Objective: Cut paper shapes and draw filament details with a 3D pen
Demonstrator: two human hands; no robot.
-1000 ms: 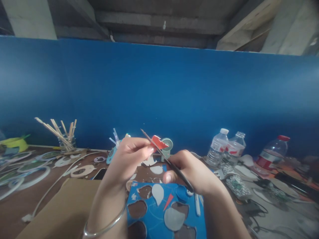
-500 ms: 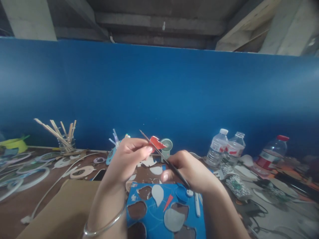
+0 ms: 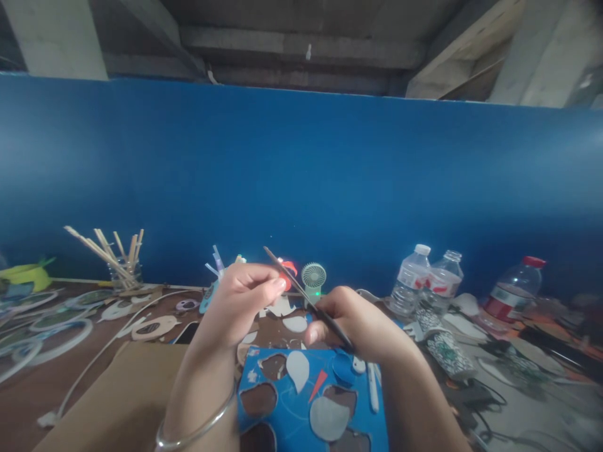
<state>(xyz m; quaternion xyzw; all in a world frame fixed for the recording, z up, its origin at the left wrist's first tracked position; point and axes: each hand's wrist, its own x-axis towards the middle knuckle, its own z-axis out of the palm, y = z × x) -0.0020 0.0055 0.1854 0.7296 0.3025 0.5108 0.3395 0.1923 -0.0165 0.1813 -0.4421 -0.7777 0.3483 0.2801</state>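
Red paper piece (image 3: 288, 269), pinched in left hand (image 3: 245, 300), now turned nearly edge-on beside scissors (image 3: 308, 300) gripped by right hand (image 3: 358, 323).

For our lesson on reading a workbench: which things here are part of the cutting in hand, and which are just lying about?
In use:
left hand pinching the red paper piece
right hand holding the scissors
blue sheet with cut-out holes, below the hands

Lying about:
water bottles
small fan
jar of sticks
white cable
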